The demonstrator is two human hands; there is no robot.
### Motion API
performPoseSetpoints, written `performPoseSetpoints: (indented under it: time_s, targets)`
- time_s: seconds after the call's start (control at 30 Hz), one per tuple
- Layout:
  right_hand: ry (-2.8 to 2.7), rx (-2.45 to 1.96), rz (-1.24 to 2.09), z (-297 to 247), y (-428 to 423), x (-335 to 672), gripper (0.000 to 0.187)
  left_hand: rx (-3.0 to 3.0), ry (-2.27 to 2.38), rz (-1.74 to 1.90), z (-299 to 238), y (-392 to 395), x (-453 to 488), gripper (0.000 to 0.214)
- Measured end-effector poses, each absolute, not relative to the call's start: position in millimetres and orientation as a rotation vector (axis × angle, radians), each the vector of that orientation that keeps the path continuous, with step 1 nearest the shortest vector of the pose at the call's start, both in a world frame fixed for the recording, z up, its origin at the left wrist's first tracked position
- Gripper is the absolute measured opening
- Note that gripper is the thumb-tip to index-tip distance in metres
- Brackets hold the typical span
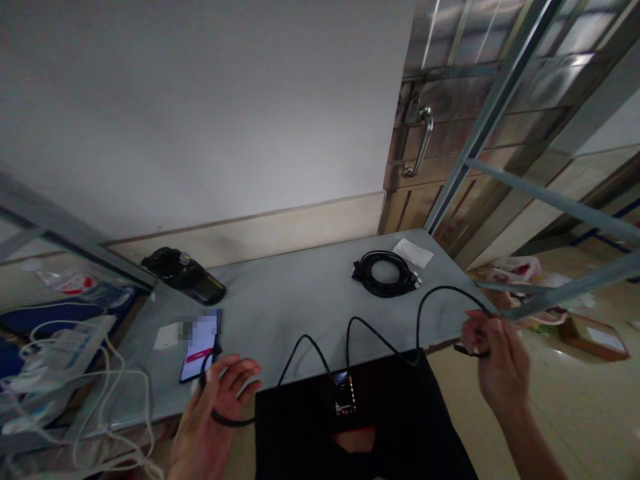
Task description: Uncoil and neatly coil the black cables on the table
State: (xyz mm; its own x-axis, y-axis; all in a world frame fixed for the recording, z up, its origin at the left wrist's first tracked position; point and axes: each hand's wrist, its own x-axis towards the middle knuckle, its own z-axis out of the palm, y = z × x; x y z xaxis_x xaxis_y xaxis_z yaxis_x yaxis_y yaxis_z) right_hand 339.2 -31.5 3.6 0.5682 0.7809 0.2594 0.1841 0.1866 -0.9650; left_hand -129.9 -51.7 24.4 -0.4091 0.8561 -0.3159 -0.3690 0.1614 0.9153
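A long black cable (360, 321) runs in loose bends between my hands, over the table's front edge. My left hand (223, 400) has the cable looped by its thumb and across its palm, its fingers loosely curled and apart. My right hand (500, 363) is closed on the cable near the table's right front corner. A short dark piece sticks out below those fingers. Close beyond my left hand a phone (200, 350) with a lit screen lies on the table. A coiled black cable (385, 273) rests farther back, toward the right.
The grey table (285, 293) stands against a wall. On it lie a black bottle (187, 277), a white piece (167, 335) and a white packet (414, 253). White cords (105, 373) tangle at left. A lit device (344, 393) is at my lap. Metal posts (493, 113) rise beside the table.
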Motion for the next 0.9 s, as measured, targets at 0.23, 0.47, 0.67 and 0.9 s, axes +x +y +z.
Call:
performPoseSetpoints:
  time_s: [0.23,0.47,0.67,0.9]
  targets:
    - [-1.613,-1.236,0.686,-5.0,-29.3,241.3,0.034,0.484,1.201,1.360,4.0,-35.4,-103.9,0.061]
    - [-2.124,-0.973,0.790,-34.5,-45.5,143.8,0.043,0.417,1.180,1.329,-22.6,-39.4,-109.8,0.065]
    - [-2.471,-0.706,0.682,-44.5,-55.3,103.1,0.050,0.371,1.331,1.259,-26.8,-51.1,-114.0,0.077]
    - [-2.611,-0.640,0.511,-57.3,-50.8,89.6,0.043,0.530,1.407,1.212,-29.3,-50.9,-112.2,0.087]
